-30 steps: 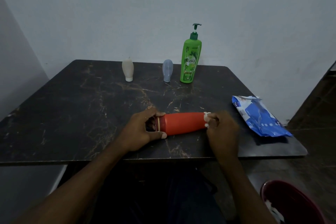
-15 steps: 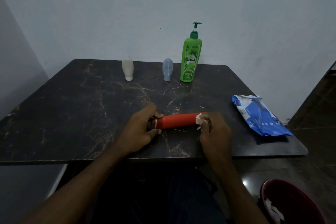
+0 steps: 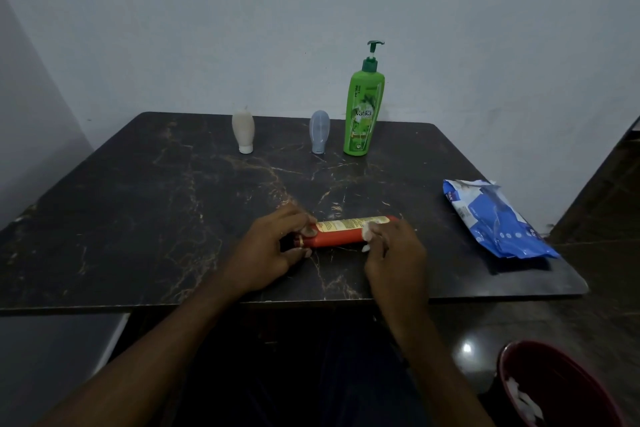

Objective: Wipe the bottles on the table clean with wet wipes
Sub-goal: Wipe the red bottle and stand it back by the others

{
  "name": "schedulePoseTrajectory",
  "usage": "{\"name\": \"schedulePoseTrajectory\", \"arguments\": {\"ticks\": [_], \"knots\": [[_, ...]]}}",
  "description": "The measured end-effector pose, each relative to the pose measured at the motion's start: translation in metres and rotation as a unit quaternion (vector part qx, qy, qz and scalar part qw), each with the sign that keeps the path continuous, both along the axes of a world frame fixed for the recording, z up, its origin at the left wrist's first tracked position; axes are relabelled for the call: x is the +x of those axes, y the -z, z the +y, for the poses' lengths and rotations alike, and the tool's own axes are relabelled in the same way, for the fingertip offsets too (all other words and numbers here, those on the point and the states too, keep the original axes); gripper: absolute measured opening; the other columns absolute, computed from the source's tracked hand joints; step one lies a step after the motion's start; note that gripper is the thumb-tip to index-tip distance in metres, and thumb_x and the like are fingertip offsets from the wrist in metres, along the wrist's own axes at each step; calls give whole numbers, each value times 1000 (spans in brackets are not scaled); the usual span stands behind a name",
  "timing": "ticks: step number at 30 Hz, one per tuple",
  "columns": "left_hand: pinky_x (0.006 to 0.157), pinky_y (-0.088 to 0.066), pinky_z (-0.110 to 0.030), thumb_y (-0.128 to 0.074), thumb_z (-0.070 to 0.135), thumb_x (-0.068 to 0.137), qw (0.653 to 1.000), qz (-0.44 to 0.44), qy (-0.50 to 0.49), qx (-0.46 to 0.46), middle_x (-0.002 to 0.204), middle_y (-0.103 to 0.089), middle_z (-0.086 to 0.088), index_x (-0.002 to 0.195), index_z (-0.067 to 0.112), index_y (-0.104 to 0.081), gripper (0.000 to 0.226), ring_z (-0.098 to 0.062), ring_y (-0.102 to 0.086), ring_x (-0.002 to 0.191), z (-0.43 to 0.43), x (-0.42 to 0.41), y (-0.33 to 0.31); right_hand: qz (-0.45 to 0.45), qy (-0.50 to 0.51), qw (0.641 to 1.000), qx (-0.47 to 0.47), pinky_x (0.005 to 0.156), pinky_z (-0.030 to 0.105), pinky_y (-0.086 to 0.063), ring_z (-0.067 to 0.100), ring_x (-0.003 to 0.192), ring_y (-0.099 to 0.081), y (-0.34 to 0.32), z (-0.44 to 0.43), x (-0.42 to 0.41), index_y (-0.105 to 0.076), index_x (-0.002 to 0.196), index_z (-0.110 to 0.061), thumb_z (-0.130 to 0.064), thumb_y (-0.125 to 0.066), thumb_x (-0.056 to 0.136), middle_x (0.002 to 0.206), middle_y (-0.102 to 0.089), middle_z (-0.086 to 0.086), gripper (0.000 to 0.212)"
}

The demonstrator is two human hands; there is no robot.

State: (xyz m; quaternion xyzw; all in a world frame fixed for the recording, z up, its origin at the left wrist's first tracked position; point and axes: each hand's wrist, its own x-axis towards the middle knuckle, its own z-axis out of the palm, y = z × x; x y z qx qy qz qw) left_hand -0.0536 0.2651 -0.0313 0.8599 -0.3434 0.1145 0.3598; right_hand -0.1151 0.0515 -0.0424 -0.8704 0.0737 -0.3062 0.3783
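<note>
On the table (image 3: 138, 218), red bottle (image 3: 341, 236) lies crosswise, cap (image 3: 294, 243) leftward.

A dark veined marble bench (image 3: 138, 218) stands against a pale wall (image 3: 311, 10); the glossy dark floor (image 3: 588, 291) reflects light.

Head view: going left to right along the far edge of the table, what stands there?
cream bottle → blue bottle → green pump bottle
</note>
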Motion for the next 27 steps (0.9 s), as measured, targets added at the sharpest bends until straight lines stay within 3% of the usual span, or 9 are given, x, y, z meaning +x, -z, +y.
{"name": "schedulePoseTrajectory", "arguments": {"ticks": [3, 7, 10, 13, 16, 20, 23, 25, 27], "knots": [[96, -53, -26, -85, 2, 77, 1000, -5, 6, -9, 122, -66, 9, 106, 19, -71, 37, -5, -62, 116, 0, -1, -1, -12, -85, 995, -57, 76, 23, -52, 8, 82, -60, 2, 41, -5, -72, 102, -15, -5, -62, 92, 100, -61, -3, 17], [96, -55, -29, -84, -2, 78, 999, 3, 10, -33, 119, -69, 10, 93, 18, -68, 30, -8, -66, 113, 0, -2, -2, -26, -100, 985, -138, 72, 20, -46, 12, 82, -58, 2, 59, -7, -72, 100, -15, -7, -65, 88, 95, -60, -2, 16], [97, -53, -25, -84, 0, 79, 999, 7, 1, -38, 118, -70, 10, 94, 15, -68, 27, -7, -65, 114, 0, -1, -2, -40, -105, 986, -127, 72, 20, -45, 13, 80, -59, -1, 41, -8, -73, 97, -12, -11, -58, 90, 94, -61, 0, 16], [98, -51, -16, -84, 8, 82, 999, 27, -16, -45, 122, -68, 17, 101, 18, -68, 27, 3, -61, 117, 0, 0, -3, -7, -55, 992, -111, 77, 21, -48, 11, 85, -61, -2, 4, -3, -73, 103, -15, -1, -64, 87, 102, -64, -1, 23], [98, -48, -10, -83, 12, 84, 998, 37, -23, -51, 122, -68, 20, 105, 21, -68, 27, 6, -60, 117, 0, 0, -3, -1, -24, 1000, -14, 79, 25, -51, 11, 85, -64, -2, -35, 6, -74, 102, -13, -4, -62, 93, 98, -66, 1, 17], [96, -45, -6, -83, 14, 85, 998, 35, -31, -48, 120, -66, 23, 110, 20, -69, 29, 9, -59, 116, 0, -2, -4, 27, 17, 998, 60, 72, 5, -37, -4, 82, -57, -1, -48, 14, -71, 106, -18, -20, -59, 98, 98, -66, -1, 14], [96, -47, -10, -83, 17, 85, 998, 40, -40, -42, 120, -66, 22, 112, 25, -68, 32, 6, -60, 116, 1, -3, -4, 71, 51, 995, 47, 68, 6, -35, 0, 82, -57, -4, -30, 16, -69, 110, -15, -16, -56, 99, 104, -65, 2, 18], [97, -50, -15, -83, 17, 85, 997, 41, -43, -39, 120, -67, 20, 114, 26, -69, 34, 5, -61, 115, 1, -4, -4, 63, 27, 998, 5, 76, 18, -47, 9, 88, -60, -8, -4, 12, -68, 114, -17, -9, -57, 95, 108, -63, 2, 24], [98, -53, -21, -83, 15, 85, 997, 45, -42, -44, 118, -69, 16, 115, 25, -69, 35, 1, -63, 112, 0, -4, -5, 45, -27, 998, -34, 78, 21, -49, 7, 87, -58, -12, 30, 4, -66, 115, -20, -8, -58, 93, 110, -59, -2, 26]]}}
